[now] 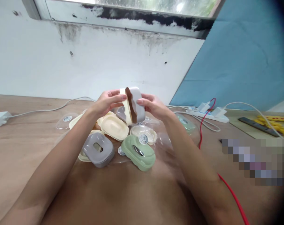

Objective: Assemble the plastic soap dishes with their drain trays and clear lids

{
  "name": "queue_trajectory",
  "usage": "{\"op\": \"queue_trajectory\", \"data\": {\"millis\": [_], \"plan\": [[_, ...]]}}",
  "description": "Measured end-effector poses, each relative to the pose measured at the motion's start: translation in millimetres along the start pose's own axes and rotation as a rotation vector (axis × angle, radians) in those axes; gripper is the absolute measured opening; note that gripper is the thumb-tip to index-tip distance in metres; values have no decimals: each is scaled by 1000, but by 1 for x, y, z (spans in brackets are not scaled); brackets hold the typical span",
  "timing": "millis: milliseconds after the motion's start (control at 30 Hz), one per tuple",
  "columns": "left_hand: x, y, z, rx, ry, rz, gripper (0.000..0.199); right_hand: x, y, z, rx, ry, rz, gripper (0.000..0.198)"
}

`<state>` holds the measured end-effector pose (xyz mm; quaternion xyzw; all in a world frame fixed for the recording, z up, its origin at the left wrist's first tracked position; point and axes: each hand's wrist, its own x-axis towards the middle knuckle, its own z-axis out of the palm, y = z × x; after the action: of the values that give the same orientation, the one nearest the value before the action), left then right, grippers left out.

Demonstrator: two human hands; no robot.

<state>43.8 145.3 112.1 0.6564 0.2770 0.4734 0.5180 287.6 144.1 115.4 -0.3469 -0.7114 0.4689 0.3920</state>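
Observation:
My left hand [110, 101] grips the cream side of a small layered plastic box [137, 107], raised above the pile on the table. The box is tilted on edge, with a wavy brown layer between its cream and white parts. My right hand [153, 104] is closed on the white side, thumb on its face. Below lie a grey shell with an oval hole [105, 156], a green shell [142, 161] with a dark shiny slot, and cream oval pieces [115, 126]. Clear plastic covers [150, 134] with round stickers lie among them.
A white power strip [216, 116] with plugs stands at the back right, near a red cable [201, 134]. Another white socket block [0, 119] lies far left. Yellow items [273, 125] and a blurred patch are at the right. A white wall rises behind.

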Motion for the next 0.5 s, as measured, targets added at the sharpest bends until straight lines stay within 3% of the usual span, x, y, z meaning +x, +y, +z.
{"op": "queue_trajectory", "data": {"millis": [133,200,300,400,500], "plan": [[-3,5,-12,184,-11,-188,69,-1,0,-19,-139,208,65,59],[-6,6,-17,335,-83,-280,63,-2,3,-28,-388,315,135,64],[-8,5,-21,527,-168,-299,42,-3,18,-39,-846,444,363,80],[-8,0,-22,624,-189,-296,42,-5,42,-48,-1038,459,528,75],[-6,-7,-21,676,-225,-284,47,-6,62,-53,-1050,416,568,66]]}}
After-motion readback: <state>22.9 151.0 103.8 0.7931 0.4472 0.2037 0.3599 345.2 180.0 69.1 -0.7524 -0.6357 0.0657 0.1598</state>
